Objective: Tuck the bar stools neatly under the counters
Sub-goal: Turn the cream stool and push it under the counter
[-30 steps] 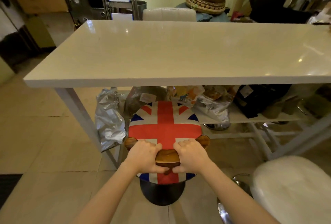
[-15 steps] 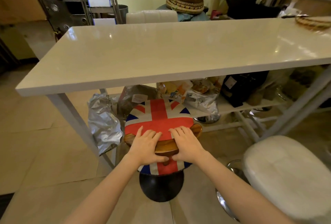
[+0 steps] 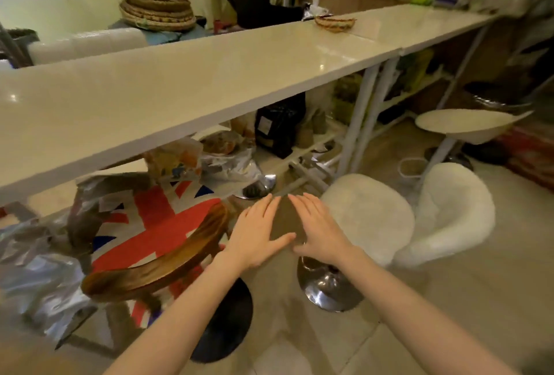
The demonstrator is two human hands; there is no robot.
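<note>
Stools: flag stool (image 3: pixel 156 224) sits part-tucked under worktop (image 3: pixel 180 86) at 9 o'clock, both hands, left hand (image 3: pixel 254 233) and right hand (image 3: pixel 320 230), empty with fingers apart, heading toward white stool (image 3: pixel 368 212) at 3 o'clock, likely next to grip and push under.

Three bar stools: flag stool (image 3: pixel 168 224), white stool (image 3: pixel 368 215), round stool (image 3: pixel 461 125); two counters (image 3: pixel 180 80); two hands (image 3: pixel 257 230)

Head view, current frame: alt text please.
Both hands, left hand and right hand, hover open and empty between a Union Jack bar stool partly under the white counter and a white fluffy bar stool standing outside it.
</note>
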